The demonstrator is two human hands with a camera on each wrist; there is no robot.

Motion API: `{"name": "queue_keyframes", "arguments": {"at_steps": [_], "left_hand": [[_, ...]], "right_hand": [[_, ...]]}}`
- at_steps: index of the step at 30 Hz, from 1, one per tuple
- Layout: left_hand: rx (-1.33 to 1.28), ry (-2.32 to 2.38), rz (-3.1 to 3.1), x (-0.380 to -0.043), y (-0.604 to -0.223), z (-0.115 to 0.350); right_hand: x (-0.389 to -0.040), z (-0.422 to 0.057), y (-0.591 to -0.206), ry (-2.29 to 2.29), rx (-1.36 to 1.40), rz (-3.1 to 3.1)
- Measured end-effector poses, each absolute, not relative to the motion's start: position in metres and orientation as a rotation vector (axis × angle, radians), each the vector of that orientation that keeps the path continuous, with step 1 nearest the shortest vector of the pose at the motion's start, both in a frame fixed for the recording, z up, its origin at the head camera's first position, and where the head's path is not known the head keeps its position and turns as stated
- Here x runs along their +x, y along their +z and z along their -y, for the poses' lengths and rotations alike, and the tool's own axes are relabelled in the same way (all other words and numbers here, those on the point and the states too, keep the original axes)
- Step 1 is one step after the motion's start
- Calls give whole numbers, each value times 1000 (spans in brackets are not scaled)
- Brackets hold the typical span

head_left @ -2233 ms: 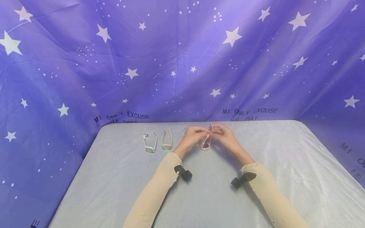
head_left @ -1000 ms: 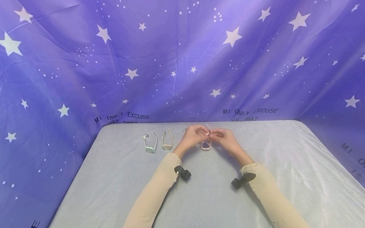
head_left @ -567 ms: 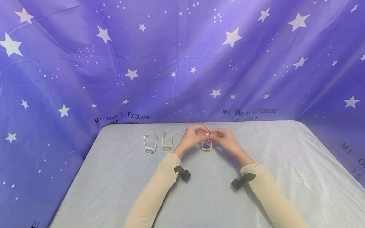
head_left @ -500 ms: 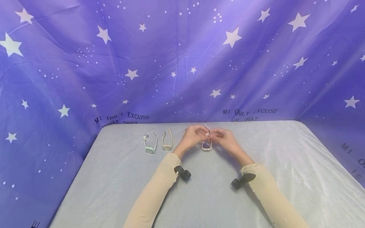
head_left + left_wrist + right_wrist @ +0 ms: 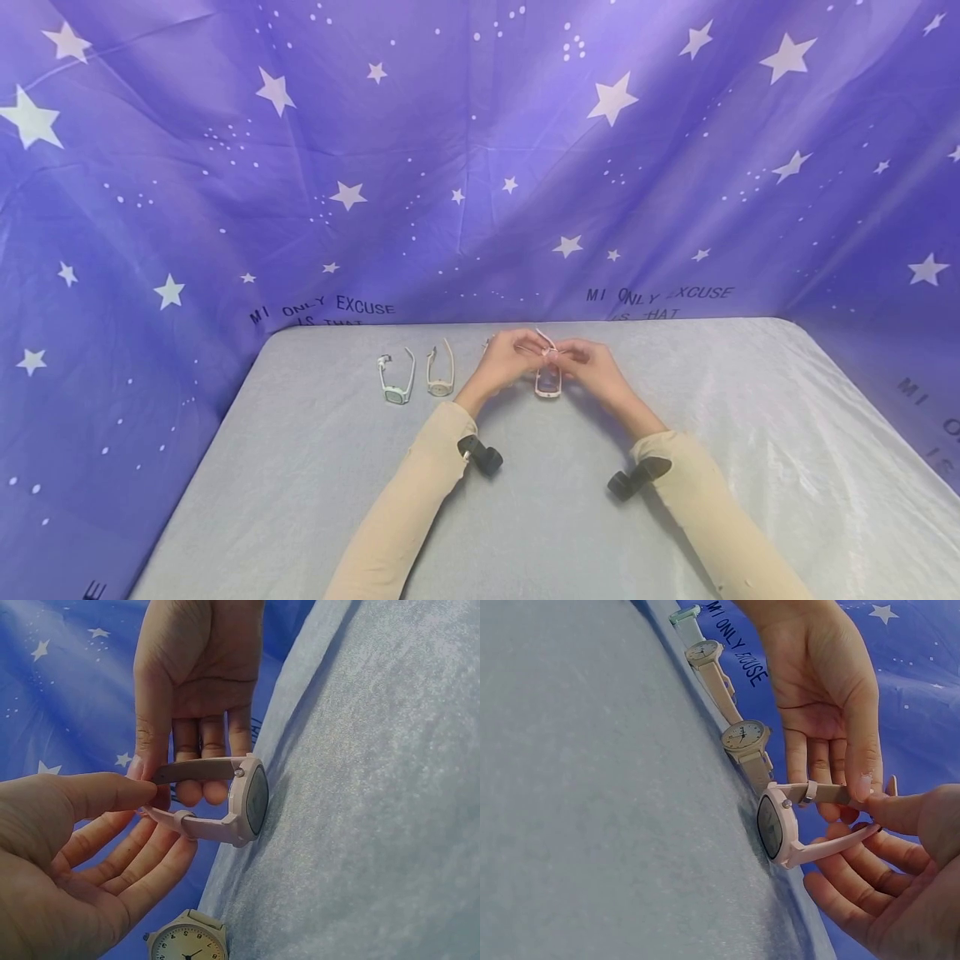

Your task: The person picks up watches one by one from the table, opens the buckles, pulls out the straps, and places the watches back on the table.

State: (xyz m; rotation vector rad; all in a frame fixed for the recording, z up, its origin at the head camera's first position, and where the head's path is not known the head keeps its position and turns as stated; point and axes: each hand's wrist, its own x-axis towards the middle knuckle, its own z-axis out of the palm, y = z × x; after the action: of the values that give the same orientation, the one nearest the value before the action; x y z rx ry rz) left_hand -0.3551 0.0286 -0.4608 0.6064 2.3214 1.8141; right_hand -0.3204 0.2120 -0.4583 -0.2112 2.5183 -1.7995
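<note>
Between my two hands is a pink wristwatch (image 5: 548, 394), its strap bent round into a loop and its round case (image 5: 778, 825) low, close to the table cloth. My left hand (image 5: 506, 360) pinches one strap end between thumb and fingertips. My right hand (image 5: 597, 371) pinches the strap from the other side, and the thumbs nearly meet. A strap tip sticks out past the fingers; the buckle is mostly covered by them. One strap loop (image 5: 184, 821) shows in the left wrist view. Beyond my left hand lies a beige watch (image 5: 745, 738), largely hidden by that hand in the head view.
To the left, a mint green watch (image 5: 394, 393) and a cream watch (image 5: 439, 386) lie in a row on the grey cloth-covered table (image 5: 540, 517). A purple star-printed curtain (image 5: 480, 167) hangs right behind the table's back edge.
My right hand has come down and closer to the left one at the strap ends. The pink watch's case has turned and shifted slightly right. The other watches stay put.
</note>
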Motion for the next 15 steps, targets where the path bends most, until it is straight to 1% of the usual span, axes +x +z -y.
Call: {"name": "queue_keyframes", "arguments": {"at_steps": [15], "left_hand": [[597,1821,-2297,-356,-461,-29]], "right_hand": [[-321,-213,-460,-1843,-251,-2497]]}}
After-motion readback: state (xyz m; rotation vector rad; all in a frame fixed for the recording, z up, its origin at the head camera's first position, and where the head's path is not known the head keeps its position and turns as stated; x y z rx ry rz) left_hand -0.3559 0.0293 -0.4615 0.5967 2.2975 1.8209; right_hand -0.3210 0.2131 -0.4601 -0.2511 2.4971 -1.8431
